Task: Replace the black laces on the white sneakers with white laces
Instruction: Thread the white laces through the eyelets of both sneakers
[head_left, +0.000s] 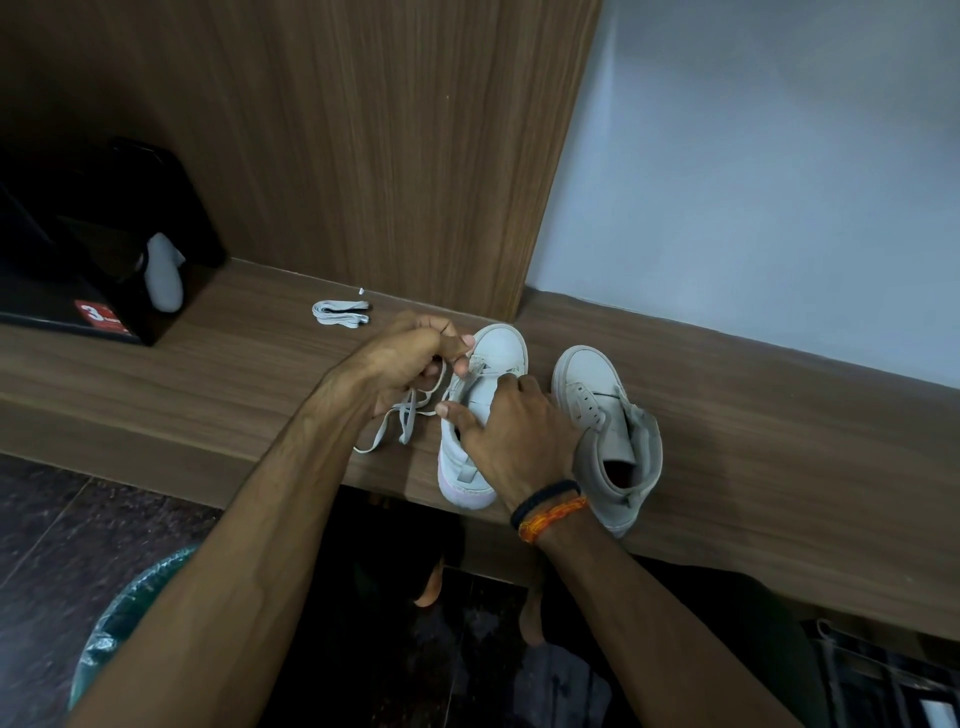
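Step in hand: you look to be threading a white lace (410, 415) into the left-hand sneaker (480, 410), near its toe-end eyelets; no black lace shows on either shoe, so the stripping seems done.
Left hand (410, 358): curled shut round the lace, thumb and forefinger pinching it right beside the front eyelets; the slack loops fall below your fist onto the wooden shelf (234, 374).
Right hand (511, 436): laid over the shoe's tongue and opening, fingers spread and only slightly bent, steadying it (it presses, it does not clasp anything).
Lace versus fingers: the working end sits at your left fingertips, touching the shoe's upper; whether the tip is already through a hole is hidden by your thumb.
Second sneaker (608, 431): just beside the first, to its right, unlaced, tongue up.
Spare lace bundle (340, 313): folded on the shelf behind your left hand, well apart from both shoes (likely for the second shoe).
Next move: probably draw the lace through and even the two ends, keeping the shoe pinned so it does not skid.
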